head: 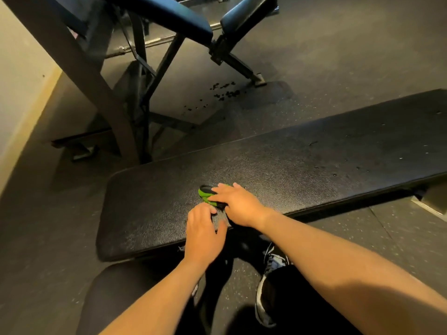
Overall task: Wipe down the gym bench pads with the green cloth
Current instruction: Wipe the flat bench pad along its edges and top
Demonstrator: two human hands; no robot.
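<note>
Rubber flooring (pixel 338 56), dark and speckled, spreads under a blue-padded incline bench (pixel 174 15) at the back. Nearer, a black flat bench pad (pixel 290 160) runs across. The right hand (pixel 238 206) lies flat, fingers extended, pressing the green cloth (pixel 204 195) onto the pad's near end. Just beside it, the left hand (pixel 202 235) has bent fingers at the cloth's dark edge; I cannot tell whether it pinches anything.
</note>
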